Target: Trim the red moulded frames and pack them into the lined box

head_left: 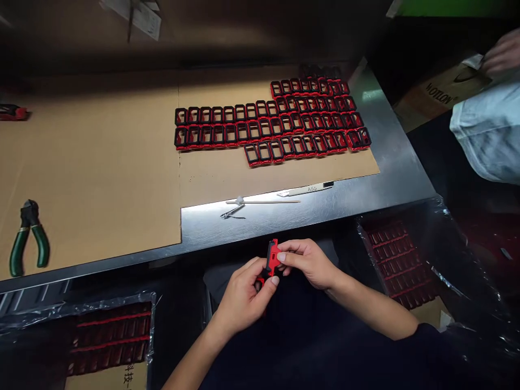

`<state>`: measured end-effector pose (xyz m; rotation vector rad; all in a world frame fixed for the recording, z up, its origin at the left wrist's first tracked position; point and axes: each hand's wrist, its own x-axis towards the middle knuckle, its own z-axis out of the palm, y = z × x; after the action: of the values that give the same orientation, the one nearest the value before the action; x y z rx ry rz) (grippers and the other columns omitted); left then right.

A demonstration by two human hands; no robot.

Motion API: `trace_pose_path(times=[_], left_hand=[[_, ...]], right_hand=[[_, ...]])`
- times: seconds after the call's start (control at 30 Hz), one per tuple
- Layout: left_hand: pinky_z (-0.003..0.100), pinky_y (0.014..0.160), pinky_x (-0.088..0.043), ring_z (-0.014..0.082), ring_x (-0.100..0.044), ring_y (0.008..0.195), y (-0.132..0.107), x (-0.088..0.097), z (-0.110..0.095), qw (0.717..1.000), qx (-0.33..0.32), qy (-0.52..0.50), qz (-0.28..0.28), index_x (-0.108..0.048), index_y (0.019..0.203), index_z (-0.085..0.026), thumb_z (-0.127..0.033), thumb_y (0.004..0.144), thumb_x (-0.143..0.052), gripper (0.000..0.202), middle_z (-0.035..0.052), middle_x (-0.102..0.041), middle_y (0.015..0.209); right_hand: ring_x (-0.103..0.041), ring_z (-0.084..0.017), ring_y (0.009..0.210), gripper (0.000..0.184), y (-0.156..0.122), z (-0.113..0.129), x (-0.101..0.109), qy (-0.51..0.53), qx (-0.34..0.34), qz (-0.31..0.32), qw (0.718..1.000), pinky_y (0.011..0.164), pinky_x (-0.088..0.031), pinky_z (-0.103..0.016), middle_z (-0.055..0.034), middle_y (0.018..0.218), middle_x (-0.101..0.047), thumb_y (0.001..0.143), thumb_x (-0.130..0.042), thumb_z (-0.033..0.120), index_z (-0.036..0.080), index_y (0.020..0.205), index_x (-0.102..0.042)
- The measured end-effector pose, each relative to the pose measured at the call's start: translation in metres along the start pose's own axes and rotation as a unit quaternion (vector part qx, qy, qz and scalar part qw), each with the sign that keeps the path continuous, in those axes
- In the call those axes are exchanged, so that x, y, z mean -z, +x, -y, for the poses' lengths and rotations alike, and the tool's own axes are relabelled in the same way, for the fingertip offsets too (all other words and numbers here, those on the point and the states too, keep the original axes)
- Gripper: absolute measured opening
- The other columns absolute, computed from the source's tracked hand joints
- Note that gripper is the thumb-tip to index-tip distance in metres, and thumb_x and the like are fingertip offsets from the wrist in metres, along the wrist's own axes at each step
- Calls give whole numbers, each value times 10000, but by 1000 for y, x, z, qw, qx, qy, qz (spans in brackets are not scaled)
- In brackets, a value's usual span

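Observation:
Between my two hands, just below the bench's front edge, is a red and black plastic frame (273, 259). My left hand (246, 292) grips its lower end, thumb in front. The fingers of my right hand (306, 261) pinch its upper right side. Behind the left fingers a further bit of red shows, mostly hidden. Rows of similar red and black frames (264, 129) stand on the cardboard sheet (101, 162) beyond. A craft knife (306, 188) marked A55, a thin wooden stick (272, 202) and small metal tweezers (232, 211) lie near the edge.
Green-handled pliers (29, 238) rest at the left. Plastic-lined boxes of red and black parts stand low at left (109, 336) and right (400, 260). Another person's sleeve (487, 135) and hand show at the right, near a carton (439, 95).

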<state>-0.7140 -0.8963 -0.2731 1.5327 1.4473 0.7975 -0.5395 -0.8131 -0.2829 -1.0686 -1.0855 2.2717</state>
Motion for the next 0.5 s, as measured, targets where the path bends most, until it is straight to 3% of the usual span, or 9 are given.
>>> trace_pose_path(times=[0.13,0.23,0.4,0.5], left_hand=[[258,657,-495,131,-574,706,-7,-4,10,998,7,-52,-40,-621,1273,-242,-302,895,-623,383,37,-665,920],[256,630,-510,110,-546,665,-16,-10,20,976,87,-188,-69,-551,1355,-232,-375,868,-664,520,51,-659,957],[268,644,-528,120,-579,710,-18,-12,20,900,215,-379,-16,-605,1195,-201,-435,791,-733,485,64,-626,969],[221,531,-458,88,-526,615,-7,-8,8,861,253,-439,-50,-613,1071,-195,-372,740,-756,402,35,-605,908]], right_hand=[[-607,-102,612,427,-2,4,6,16,8,-51,999,564,-498,-199,-40,740,-692,720,-837,504,131,911,-753],[-599,-108,629,387,-5,13,12,-6,67,-88,994,604,-508,-228,-44,788,-700,760,-811,493,143,916,-750],[-627,-147,740,289,-9,22,15,-116,159,-79,977,692,-507,-267,-48,864,-715,868,-722,437,159,941,-745],[-637,-157,747,239,-10,22,11,-176,190,-82,962,682,-504,-273,-49,872,-713,913,-676,394,170,969,-741]])
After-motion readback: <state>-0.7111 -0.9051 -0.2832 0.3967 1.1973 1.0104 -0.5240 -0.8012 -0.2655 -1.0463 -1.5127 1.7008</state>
